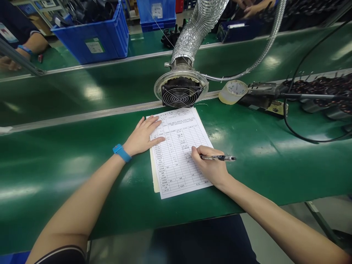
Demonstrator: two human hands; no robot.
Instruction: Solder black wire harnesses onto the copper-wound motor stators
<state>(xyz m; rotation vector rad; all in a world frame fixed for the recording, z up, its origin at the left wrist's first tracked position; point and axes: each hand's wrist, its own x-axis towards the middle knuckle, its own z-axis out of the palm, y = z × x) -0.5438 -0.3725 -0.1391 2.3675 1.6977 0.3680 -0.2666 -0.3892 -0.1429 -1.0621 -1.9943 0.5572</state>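
head view, looking down over both bare forearms. the right hand point(209, 167) is clenched round a slim ballpoint pen point(218, 157), its smooth glossy barrel pointing off to the right and its tip hidden behind the fingers on the sheet. the left hand point(141, 137) is released, lying open with fingers spread on the upper left of a printed paper form point(178, 154). a blue rubbery wristband point(120, 153) circles the left wrist. the thin form, ruled into a tight grid of cells, sits on a cream folder point(154, 176) in the middle of the glossy green counter point(55, 172), its top edge near the counter's metal rear strip point(82, 115).

just past that strip stands a round fan with a wire guard point(178, 94), fed by a crinkled foil duct point(198, 33). toward the right rear corner lie a tape roll point(233, 91), dark wound coils point(316, 88) and a looping black cable point(302, 73). beyond, a ribbed blue plastic crate point(90, 36) sits near a co-worker's hand point(11, 63) at the far left corner.
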